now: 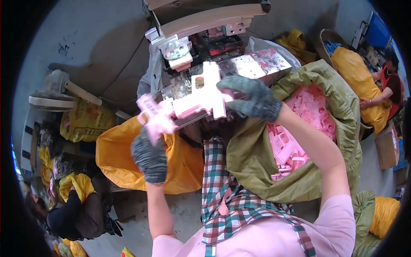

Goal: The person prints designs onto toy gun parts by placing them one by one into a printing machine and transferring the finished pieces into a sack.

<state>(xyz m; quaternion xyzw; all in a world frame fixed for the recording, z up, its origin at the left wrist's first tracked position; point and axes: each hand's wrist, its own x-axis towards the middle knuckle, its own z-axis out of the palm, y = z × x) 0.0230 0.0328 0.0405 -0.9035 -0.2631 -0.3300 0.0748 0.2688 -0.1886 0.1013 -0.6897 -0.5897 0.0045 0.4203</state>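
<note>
My left hand [149, 157], in a grey striped knit glove, is closed around the lower end of a pink plastic toy gun [156, 115] with dark marks on one part. It is held over the edge of an orange sack. My right hand [252, 97], in a dark grey knit glove, grips a paler, overexposed pink toy gun piece [210, 92] by its right side. That piece is above the machine's bed [239, 66], and its left end overlaps or lies close beside the other gun; whether they touch I cannot tell.
Before me stands a machine with a metal head [176, 48] and pale pad. An orange sack [113, 150] gapes at left. At right, a green sack [248, 171] holds many pink plastic parts [289, 150]. A fan [53, 96] is far left. People [81, 214] work at both sides.
</note>
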